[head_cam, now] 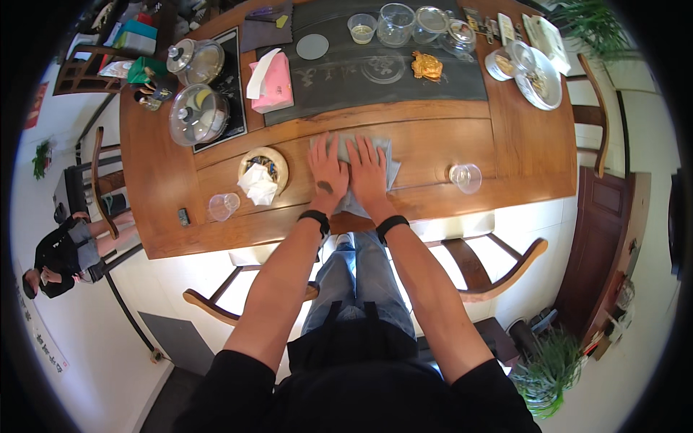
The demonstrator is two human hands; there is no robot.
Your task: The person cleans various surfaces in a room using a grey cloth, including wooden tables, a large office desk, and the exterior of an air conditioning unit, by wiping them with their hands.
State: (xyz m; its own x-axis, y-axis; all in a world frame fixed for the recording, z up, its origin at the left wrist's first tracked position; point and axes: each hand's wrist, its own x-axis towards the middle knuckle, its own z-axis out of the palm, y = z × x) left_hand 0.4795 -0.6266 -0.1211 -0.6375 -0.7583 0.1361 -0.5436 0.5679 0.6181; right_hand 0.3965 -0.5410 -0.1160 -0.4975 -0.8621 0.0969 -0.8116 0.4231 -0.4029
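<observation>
A grey cloth [393,157] lies on the wooden table [433,122] near its front edge. My left hand [328,173] rests palm down on the cloth's left part, fingers pointing away from me. Beside it my right hand [369,170] presses flat on the cloth, the thumbs close together. Left of my left hand stands a round ashtray [281,162] with cigarette butts and crumpled white tissue [259,184]. A clear plastic cup [224,207] is farther left, near a small dark object [184,217]. Another clear cup [465,178] lies to the right of my right hand.
Behind the cloth are a pink tissue box [277,86], a dark tea tray [335,89], a golden figurine [427,66] and glass jars [397,27]. Lidded glass pots [199,115] stand left, white bowls [538,81] right. Chairs [479,265] flank me; a person [70,249] sits far left.
</observation>
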